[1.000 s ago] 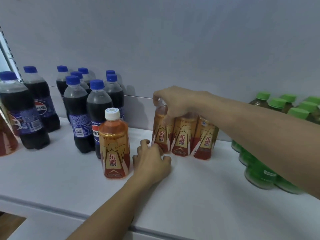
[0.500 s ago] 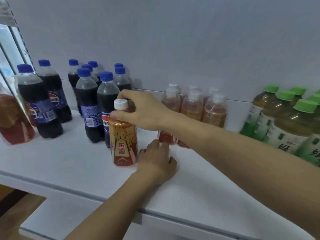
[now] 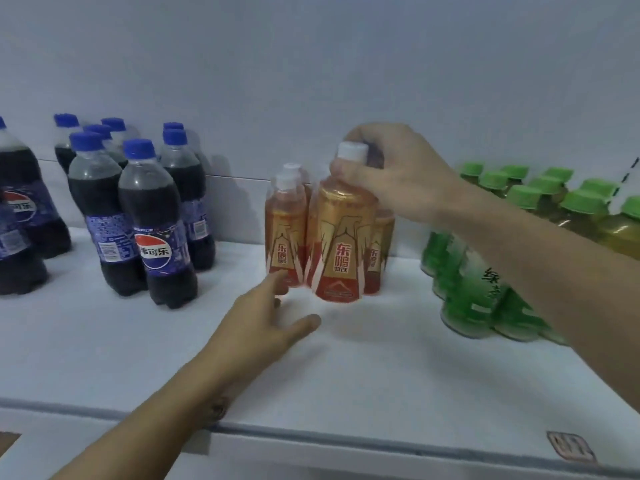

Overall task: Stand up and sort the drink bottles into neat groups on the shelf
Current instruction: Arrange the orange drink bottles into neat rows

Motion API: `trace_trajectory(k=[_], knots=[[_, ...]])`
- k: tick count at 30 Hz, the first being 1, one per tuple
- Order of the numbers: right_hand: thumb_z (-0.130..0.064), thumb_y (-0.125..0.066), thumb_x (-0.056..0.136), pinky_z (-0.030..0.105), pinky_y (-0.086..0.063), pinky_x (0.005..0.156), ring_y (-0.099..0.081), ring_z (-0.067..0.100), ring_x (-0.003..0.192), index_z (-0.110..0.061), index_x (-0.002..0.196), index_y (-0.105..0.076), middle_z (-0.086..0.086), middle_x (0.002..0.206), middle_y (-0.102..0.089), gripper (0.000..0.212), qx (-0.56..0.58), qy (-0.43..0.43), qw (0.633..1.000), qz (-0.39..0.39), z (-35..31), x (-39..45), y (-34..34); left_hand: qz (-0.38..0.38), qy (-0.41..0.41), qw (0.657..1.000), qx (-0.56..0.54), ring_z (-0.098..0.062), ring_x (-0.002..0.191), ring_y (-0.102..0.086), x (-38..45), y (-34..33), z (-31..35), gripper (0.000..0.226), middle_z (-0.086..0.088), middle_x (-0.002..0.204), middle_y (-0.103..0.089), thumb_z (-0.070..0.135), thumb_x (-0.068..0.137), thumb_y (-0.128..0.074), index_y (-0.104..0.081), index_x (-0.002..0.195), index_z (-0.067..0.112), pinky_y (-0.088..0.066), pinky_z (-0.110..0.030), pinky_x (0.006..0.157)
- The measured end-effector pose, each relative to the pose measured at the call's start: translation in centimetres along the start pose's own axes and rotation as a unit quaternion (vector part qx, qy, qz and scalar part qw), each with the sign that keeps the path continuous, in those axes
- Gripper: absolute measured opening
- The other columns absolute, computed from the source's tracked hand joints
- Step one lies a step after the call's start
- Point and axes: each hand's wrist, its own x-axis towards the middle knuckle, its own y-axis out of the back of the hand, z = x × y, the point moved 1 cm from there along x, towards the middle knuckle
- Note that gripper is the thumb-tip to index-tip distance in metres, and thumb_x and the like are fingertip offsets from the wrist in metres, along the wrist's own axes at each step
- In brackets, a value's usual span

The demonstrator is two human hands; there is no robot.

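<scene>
Orange bottle (image 3: 341, 233) stood at the front of the orange group (image 3: 287, 230) on the shelf (image 3: 346, 375), having been carried right from beside the cola bottles (image 3: 156, 223) half a second before. Right hand (image 3: 391, 174) held its grip curled round the white-capped neck. Left hand (image 3: 266, 323) lay open, fingers extended, one fingertip touching a group bottle's base; earlier it rested flat. Green tea bottles (image 3: 485, 271) stood grouped at right. Judged: sorting nearly complete.

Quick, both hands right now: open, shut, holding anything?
Left hand: open, fingers extended by the base of the orange bottles, holding nothing.
Right hand: grips the front orange bottle at its white cap.
</scene>
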Motion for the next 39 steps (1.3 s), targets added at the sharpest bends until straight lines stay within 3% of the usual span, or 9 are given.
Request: trace_trajectory(k=[2, 5, 10, 15, 21, 25, 33, 36, 39], knots=[[-0.041, -0.067, 0.094, 0.048, -0.055, 0.086, -0.067, 0.016, 0.091, -0.021, 0.1, -0.067, -0.006, 0.095, -0.069, 0.021, -0.015, -0.007, 1.0, -0.015, 1.3, -1.2, 0.0, -0.034, -0.022, 0.996, -0.078, -0.001, 0.109, -0.06, 1.3, -1.1, 1.7, 0.07, 0.023, 0.125, -0.059, 0.057, 0.075, -0.08, -0.05, 0.135, 0.039, -0.057, -0.032, 0.091], [-0.04, -0.067, 0.094, 0.036, -0.053, 0.078, -0.063, 0.008, 0.087, -0.027, 0.099, -0.062, -0.012, 0.092, -0.066, 0.014, -0.046, -0.004, 0.998, -0.031, 2.6, -2.6, -0.4, -0.048, -0.052, 0.995, -0.066, 0.0, 0.095, -0.065, 2.9, -3.6, 3.3, 0.056, 0.021, 0.108, -0.067, 0.042, 0.079, -0.085, -0.061, 0.129, 0.034, -0.056, -0.022, 0.073], [-0.038, -0.067, 0.092, 0.038, -0.052, 0.075, -0.063, 0.013, 0.086, -0.018, 0.1, -0.065, -0.004, 0.095, -0.068, 0.022, -0.072, -0.025, 0.997, -0.02, 4.8, -3.6, -1.0, -0.033, -0.079, 0.996, -0.03, -0.003, 0.101, -0.065, 4.8, -6.3, 3.3, 0.055, 0.016, 0.114, -0.071, 0.037, 0.079, -0.085, -0.067, 0.129, 0.024, -0.051, -0.018, 0.087], [-0.035, -0.067, 0.095, 0.024, -0.043, 0.067, -0.059, 0.004, 0.078, -0.021, 0.104, -0.065, -0.011, 0.088, -0.064, 0.017, -0.045, -0.044, 0.998, 0.003, 6.5, -3.9, -1.2, -0.027, -0.078, 0.997, -0.003, -0.008, 0.109, -0.064, 5.5, -7.4, 2.7, 0.065, 0.014, 0.119, -0.071, 0.052, 0.073, -0.086, -0.065, 0.13, 0.027, -0.056, -0.037, 0.098], [-0.036, -0.066, 0.091, 0.044, -0.054, 0.071, -0.063, 0.015, 0.078, -0.021, 0.099, -0.065, -0.003, 0.083, -0.069, 0.017, -0.027, -0.032, 0.998, 0.047, 7.3, -4.6, -1.6, -0.022, -0.069, 0.997, 0.041, -0.015, 0.105, -0.059, 5.8, -7.8, 2.3, 0.06, 0.008, 0.112, -0.064, 0.056, 0.076, -0.081, -0.061, 0.123, 0.025, -0.055, -0.041, 0.094], [-0.033, -0.068, 0.091, 0.036, -0.049, 0.066, -0.058, 0.011, 0.071, -0.02, 0.098, -0.065, -0.006, 0.079, -0.066, 0.016, -0.01, -0.026, 0.998, 0.054, 7.3, -4.5, -2.0, -0.023, -0.061, 0.997, 0.042, -0.013, 0.104, -0.06, 6.0, -7.9, 1.8, 0.063, 0.008, 0.113, -0.063, 0.059, 0.075, -0.08, -0.06, 0.124, 0.024, -0.056, -0.039, 0.094], [-0.039, -0.068, 0.092, 0.044, -0.057, 0.075, -0.066, 0.013, 0.081, -0.023, 0.108, -0.064, -0.006, 0.086, -0.069, 0.023, 0.023, -0.023, 0.998, 0.047, 6.8, -4.8, -2.5, -0.018, -0.053, 0.996, 0.073, -0.017, 0.111, -0.056, 5.7, -7.8, 1.6, 0.064, 0.004, 0.119, -0.06, 0.061, 0.08, -0.074, -0.056, 0.128, 0.023, -0.053, -0.042, 0.098], [-0.043, -0.065, 0.095, 0.027, -0.055, 0.07, -0.065, 0.002, 0.081, -0.026, 0.123, -0.06, -0.013, 0.087, -0.064, 0.033, 0.074, -0.039, 0.992, 0.092, 7.4, -6.3, -2.7, -0.015, -0.049, 0.995, 0.091, -0.018, 0.115, -0.053, 5.6, -7.7, 1.8, 0.061, 0.005, 0.121, -0.057, 0.061, 0.083, -0.072, -0.055, 0.129, 0.024, -0.047, -0.042, 0.102], [-0.053, -0.049, 0.095, 0.041, -0.062, 0.071, -0.068, 0.018, 0.09, -0.027, 0.126, -0.055, -0.002, 0.099, -0.065, 0.041, 0.165, -0.089, 0.965, 0.185, 8.6, -9.0, -4.3, -0.018, -0.031, 0.994, 0.107, -0.017, 0.117, -0.049, 5.5, -7.5, 2.2, 0.057, 0.008, 0.121, -0.054, 0.064, 0.084, -0.069, -0.053, 0.126, 0.028, -0.038, -0.043, 0.104]])
